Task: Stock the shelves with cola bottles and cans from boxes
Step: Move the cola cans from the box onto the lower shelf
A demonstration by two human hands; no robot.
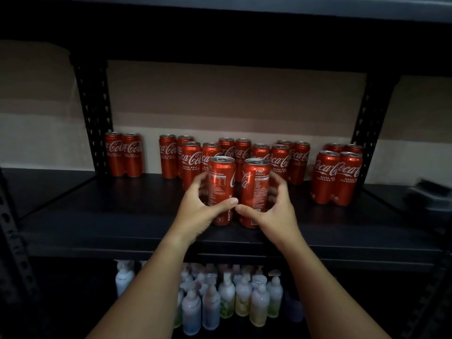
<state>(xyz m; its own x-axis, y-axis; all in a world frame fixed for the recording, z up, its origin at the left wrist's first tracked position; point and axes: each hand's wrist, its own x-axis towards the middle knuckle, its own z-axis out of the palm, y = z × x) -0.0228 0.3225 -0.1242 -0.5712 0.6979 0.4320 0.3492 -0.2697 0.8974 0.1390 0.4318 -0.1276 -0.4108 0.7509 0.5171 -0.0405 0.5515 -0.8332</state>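
My left hand (200, 211) grips one can (221, 189), my right hand (274, 211) grips another can (255, 192), both near the shelf (97, 231) edge. Many stocked cans (281, 162) stand farther back; gaps remain at left.

There is a single view, from a camera worn on the person's head, so nothing is shared with a second view. It faces straight at a dark metal shelf unit (146, 231) and tilts slightly down, so the top of the board and the tops of the cans (278, 162) show. It stands close: both forearms reach in from the bottom edge, and the left hand (198, 211) and right hand (276, 211) meet near the centre. The wide lens bends the uprights outward at the left and right edges. The underside of the board above fills the top, the wall lies far behind, and a lower level with pump bottles (227, 297) shows near the bottom.
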